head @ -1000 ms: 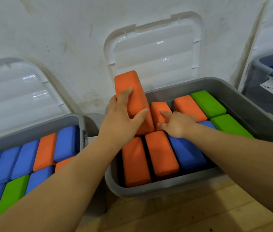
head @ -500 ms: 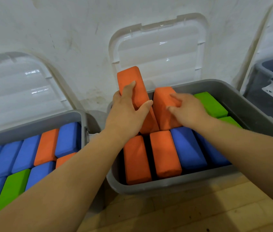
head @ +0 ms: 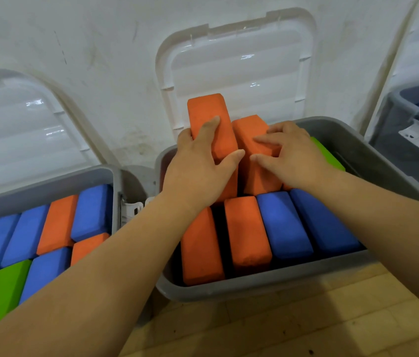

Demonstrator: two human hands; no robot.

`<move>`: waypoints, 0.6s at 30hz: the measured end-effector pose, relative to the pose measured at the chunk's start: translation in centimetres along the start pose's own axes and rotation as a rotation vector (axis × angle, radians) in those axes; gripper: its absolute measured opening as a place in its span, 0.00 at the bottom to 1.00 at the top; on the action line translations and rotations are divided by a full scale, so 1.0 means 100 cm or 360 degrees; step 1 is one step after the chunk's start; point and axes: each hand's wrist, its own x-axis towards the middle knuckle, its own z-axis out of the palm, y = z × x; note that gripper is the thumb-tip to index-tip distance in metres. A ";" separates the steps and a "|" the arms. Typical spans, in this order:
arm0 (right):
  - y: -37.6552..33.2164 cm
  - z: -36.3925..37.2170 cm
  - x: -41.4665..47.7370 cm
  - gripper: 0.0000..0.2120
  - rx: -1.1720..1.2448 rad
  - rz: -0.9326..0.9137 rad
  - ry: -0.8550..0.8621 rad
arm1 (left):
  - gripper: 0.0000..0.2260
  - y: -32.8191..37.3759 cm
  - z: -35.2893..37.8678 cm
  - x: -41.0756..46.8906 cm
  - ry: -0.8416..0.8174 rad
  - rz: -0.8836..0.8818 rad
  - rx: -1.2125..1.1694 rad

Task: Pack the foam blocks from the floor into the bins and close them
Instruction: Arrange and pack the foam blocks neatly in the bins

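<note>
Now L hand (head: 198, 171) grips taller orange block (head: 208, 109), R hand (head: 293, 155) shorter orange block (head: 248, 127) alongside.

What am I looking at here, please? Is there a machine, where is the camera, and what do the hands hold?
No machine is here: these are a person's two bare hands, filmed by a camera worn on the head, looking down. On the wooden floor stands a grey bin with its lid open against the wall. Orange and blue blocks lie flat inside. The left hand grips a standing orange block; the right hand holds a second orange block beside it.
</note>
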 end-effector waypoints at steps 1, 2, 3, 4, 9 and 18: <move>0.001 0.002 0.001 0.24 -0.0015 0.0005 -0.0058 | 0.34 0.000 -0.001 0.001 0.0001 0.0006 0.0010; 0.002 0.005 0.001 0.25 -0.0023 0.0025 -0.0129 | 0.34 -0.001 -0.002 0.002 0.0002 0.0008 0.0020; 0.006 0.008 0.000 0.26 -0.0022 0.0063 -0.0209 | 0.34 -0.002 -0.003 0.003 0.0005 0.0009 0.0028; 0.011 0.011 -0.002 0.27 -0.0028 0.0107 -0.0300 | 0.34 -0.002 -0.004 0.004 0.0007 0.0012 0.0036; 0.032 0.026 -0.023 0.31 -0.0325 0.0160 -0.0692 | 0.34 -0.003 -0.007 0.005 -0.0022 0.0045 0.0083; 0.031 0.017 -0.028 0.31 -0.0516 0.0123 -0.0774 | 0.35 -0.008 -0.008 0.013 -0.0061 0.0000 0.0080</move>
